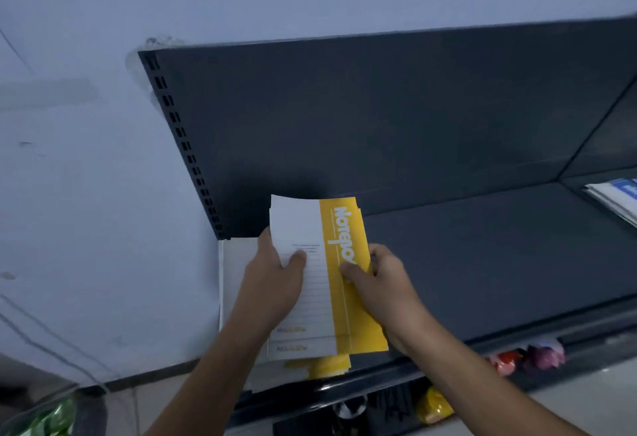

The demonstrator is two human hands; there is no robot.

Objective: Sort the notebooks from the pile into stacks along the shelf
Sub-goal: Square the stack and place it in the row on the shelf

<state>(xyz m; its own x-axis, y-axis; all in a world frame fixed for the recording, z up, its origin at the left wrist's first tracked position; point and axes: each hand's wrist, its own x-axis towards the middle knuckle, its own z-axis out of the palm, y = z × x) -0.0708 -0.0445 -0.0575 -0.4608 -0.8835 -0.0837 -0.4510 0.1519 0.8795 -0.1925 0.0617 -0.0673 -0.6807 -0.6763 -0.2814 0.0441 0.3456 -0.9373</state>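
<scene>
Yellow-white notebooks (339,311) gripped by left hand (275,280) and right hand (382,280), long axis pointing backward (open shelf (482,263) lies rightward).

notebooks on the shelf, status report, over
Left hand, right hand both grip yellow-and-white notebooks, held over pile at left end of shelf. Nothing in the way; blue-and-white stack far right.

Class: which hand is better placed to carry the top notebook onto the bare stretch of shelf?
Probably the right. The right hand pinches the yellow edge of the yellow-and-white paper notebooks, nearest the bare dark grey metal shelf; the left hand holds their white edge, by the wall.
</scene>
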